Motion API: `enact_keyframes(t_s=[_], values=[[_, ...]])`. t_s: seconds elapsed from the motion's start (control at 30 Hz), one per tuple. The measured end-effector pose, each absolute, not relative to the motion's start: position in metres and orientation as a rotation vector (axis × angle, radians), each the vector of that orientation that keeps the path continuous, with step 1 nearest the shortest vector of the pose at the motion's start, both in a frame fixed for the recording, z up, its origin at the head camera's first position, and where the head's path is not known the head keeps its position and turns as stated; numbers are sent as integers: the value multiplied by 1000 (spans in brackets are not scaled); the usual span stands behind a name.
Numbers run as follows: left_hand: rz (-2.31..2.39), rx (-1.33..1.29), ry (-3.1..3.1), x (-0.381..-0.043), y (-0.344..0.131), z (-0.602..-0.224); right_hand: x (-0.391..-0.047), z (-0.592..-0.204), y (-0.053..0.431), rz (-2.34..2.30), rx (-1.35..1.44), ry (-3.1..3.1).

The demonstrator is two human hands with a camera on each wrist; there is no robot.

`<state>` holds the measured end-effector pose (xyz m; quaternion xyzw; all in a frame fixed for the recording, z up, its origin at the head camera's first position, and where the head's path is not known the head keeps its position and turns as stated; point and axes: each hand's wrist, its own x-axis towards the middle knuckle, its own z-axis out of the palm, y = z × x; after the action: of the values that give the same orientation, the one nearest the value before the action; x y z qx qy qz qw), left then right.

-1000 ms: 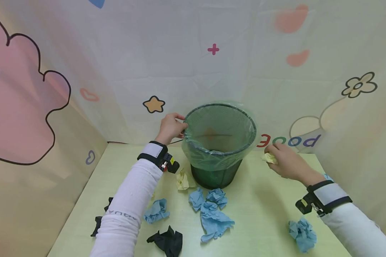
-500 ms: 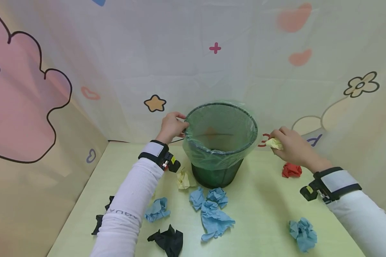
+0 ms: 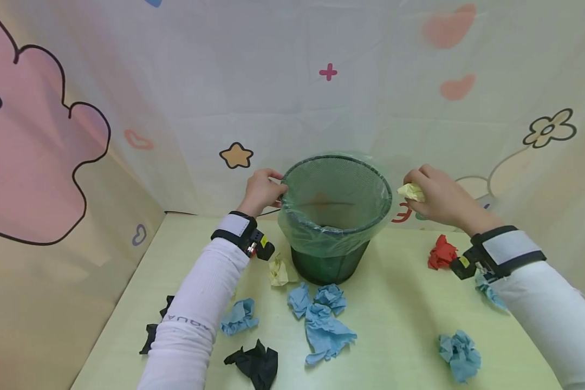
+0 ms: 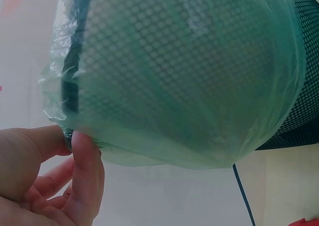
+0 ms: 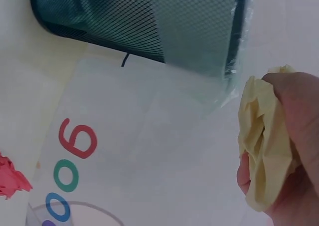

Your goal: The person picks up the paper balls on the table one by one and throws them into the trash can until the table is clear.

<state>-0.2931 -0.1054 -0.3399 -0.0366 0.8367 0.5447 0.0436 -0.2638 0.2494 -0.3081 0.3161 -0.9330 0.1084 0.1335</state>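
One round waste bin of dark mesh, standing upright toward the back of a pale yellow-green tabletop. One translucent green plastic liner, set inside the bin and turned down over its rim, presumably so that the mouth stays open and the film does not slip inward. One left hand, thumb and fingers pinching rim and liner together at the bin's left side; the grip probably steadies the bin and pins the film. One right hand, raised to the right of the bin at about rim height and apart from it, fingers curled round one crumpled piece of pale yellow paper, of which a good part projects toward the bin; the hold looks light, as suits soft paper. One crumpled yellow paper, just beside the bin's base at left. Two blue paper balls and one spread blue sheet, clustered before the bin. One blue wad and one angular black paper, nearer the left sleeve. One red paper ball and one blue paper lump, at right. Placement of these loose pieces appears scattered, without order.
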Motion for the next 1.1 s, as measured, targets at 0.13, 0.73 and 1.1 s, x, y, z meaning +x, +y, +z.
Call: enact_keyframes(t_s=[0.13,0.73,1.1], values=[[1658,-107,2561,-293,-106,-339,-270,-300,239,325,944,-2677],[1677,-114,2535,-296,-106,-342,-290,-289,179,338,1066,-2670],[1671,-135,2540,-296,-106,-344,-301,-287,148,369,1123,-2682]])
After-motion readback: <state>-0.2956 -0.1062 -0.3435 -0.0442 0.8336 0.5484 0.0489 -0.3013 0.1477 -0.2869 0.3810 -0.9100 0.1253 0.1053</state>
